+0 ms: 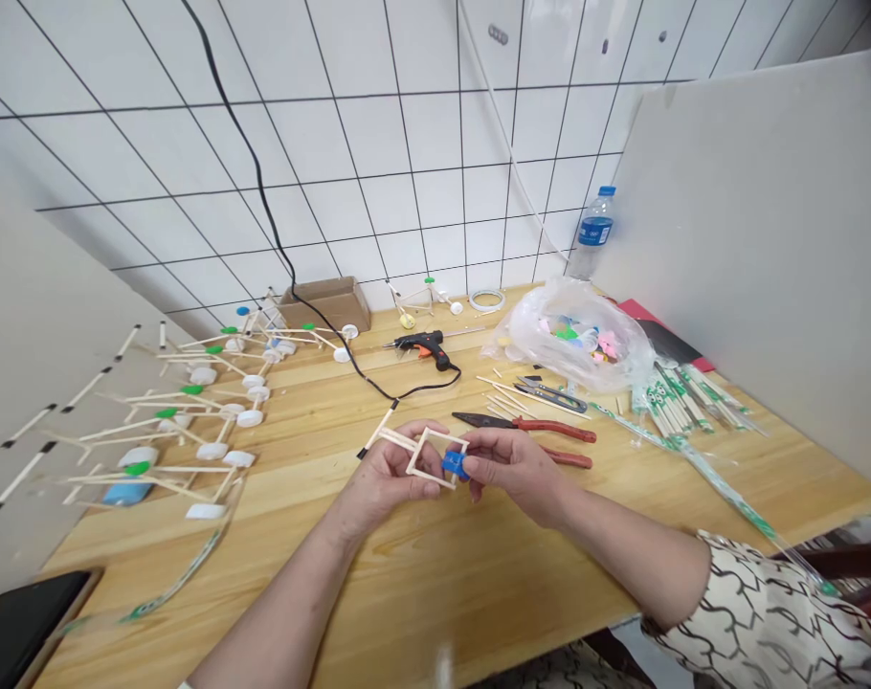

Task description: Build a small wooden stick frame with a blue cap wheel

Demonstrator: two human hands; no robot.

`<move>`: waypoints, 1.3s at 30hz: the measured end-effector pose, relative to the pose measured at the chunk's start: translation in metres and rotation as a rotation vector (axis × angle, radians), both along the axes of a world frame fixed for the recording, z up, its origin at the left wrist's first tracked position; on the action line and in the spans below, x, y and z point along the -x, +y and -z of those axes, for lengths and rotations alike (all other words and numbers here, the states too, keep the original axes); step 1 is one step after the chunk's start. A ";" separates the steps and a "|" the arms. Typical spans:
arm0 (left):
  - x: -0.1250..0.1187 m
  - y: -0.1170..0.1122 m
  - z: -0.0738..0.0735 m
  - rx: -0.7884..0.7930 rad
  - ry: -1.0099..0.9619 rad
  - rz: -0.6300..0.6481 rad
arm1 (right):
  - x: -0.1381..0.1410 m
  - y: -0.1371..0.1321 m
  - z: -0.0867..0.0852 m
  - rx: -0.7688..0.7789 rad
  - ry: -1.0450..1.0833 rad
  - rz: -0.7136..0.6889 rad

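Note:
My left hand grips a small frame of glued wooden sticks, which has a square at one end and a black-tipped crossbar at the other. Between the fingers of my right hand is a blue bottle cap, held against the right side of the square. Whether the cap is fixed to the sticks I cannot tell. Just beyond my right hand lie red-handled pliers. A black glue gun rests on its side farther back, its cable running up the tiled wall.
Several similar stick models with white cap wheels crowd the left side. At the right are a plastic bag of colourful pieces, grey snips, wrapped chopsticks and a water bottle. A phone lies front left; a cardboard box stands behind.

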State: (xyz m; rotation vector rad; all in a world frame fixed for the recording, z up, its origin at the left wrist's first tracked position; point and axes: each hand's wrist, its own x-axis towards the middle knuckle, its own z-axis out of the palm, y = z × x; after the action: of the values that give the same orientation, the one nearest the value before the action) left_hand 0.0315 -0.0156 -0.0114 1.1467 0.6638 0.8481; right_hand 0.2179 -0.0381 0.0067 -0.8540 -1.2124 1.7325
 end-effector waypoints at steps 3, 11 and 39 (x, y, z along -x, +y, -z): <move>0.001 0.001 0.001 -0.006 -0.001 0.009 | -0.001 0.000 0.001 -0.013 -0.005 -0.011; 0.001 0.002 0.000 -0.013 0.003 0.022 | -0.002 0.001 0.004 -0.033 -0.044 -0.027; 0.000 -0.001 -0.007 -0.025 0.042 0.017 | 0.001 -0.008 0.010 -0.820 -0.678 0.203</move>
State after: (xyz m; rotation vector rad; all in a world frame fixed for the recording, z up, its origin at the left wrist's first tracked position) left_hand 0.0314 -0.0164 -0.0048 1.1936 0.6790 0.8213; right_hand 0.2172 -0.0456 -0.0038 -1.0070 -1.9852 0.6396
